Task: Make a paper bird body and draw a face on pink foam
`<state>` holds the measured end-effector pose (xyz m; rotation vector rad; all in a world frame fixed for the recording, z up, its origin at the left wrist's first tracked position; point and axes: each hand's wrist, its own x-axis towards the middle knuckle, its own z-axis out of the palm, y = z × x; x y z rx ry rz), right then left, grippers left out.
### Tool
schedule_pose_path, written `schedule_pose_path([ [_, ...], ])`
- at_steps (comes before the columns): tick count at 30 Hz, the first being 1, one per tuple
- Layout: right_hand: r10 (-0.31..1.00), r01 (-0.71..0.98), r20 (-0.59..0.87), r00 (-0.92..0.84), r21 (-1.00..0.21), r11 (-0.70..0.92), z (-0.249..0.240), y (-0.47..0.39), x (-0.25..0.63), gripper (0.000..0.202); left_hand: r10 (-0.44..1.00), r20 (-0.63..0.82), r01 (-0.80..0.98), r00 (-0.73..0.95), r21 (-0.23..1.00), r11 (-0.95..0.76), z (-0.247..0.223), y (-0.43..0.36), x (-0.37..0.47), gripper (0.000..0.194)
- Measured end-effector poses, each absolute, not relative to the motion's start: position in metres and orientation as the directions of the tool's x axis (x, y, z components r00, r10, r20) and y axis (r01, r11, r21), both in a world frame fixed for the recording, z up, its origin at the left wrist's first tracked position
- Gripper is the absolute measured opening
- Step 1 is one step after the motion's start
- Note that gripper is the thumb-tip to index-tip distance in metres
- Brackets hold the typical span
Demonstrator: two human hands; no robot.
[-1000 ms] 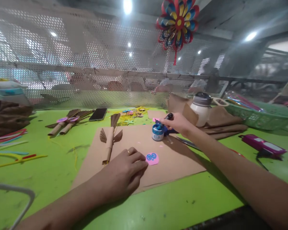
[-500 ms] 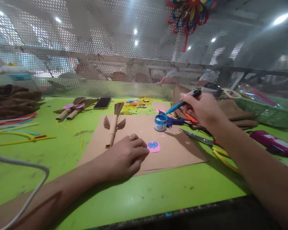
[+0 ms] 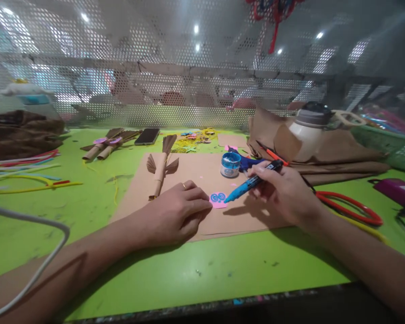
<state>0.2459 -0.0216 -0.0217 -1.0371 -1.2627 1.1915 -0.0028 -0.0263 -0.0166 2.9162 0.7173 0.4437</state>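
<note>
My right hand [image 3: 280, 189] grips a blue marker [image 3: 251, 183] with a black end, its blue-coated tip down at the right edge of a small pink paper piece [image 3: 218, 204]. Two blue swirled rings are painted on that paper. My left hand [image 3: 178, 211], with a ring on one finger, rests on the brown paper sheet [image 3: 192, 175]; its fingers are together, and the fingertips press the pink piece's left edge. Behind stands an uncapped jar of blue paint [image 3: 230, 165]. A rolled brown paper figure with pleated wings [image 3: 160, 171] lies left of it.
Two similar paper figures [image 3: 104, 146], a phone [image 3: 147, 137] and yellow shreds [image 3: 195, 141] lie at the back. A white bottle [image 3: 305, 135] and folded brown paper [image 3: 344, 171] are right, near red scissor handles [image 3: 354, 208]. A white cable [image 3: 37, 219] crosses the left foreground.
My right hand has brought the marker from above the paint jar down and toward me, to the pink paper. My left hand stays in place. The view has shifted slightly.
</note>
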Motion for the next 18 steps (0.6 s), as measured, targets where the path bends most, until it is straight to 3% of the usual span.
schedule_pose_path([
  [18, 0.954, 0.232, 0.259, -0.154, -0.929, 0.29, -0.0254, -0.0296, 0.2424, 0.024, 0.5, 0.263, 0.471, 0.826, 0.166, -0.866, -0.0215, -0.0256, -0.0044, 0.028],
])
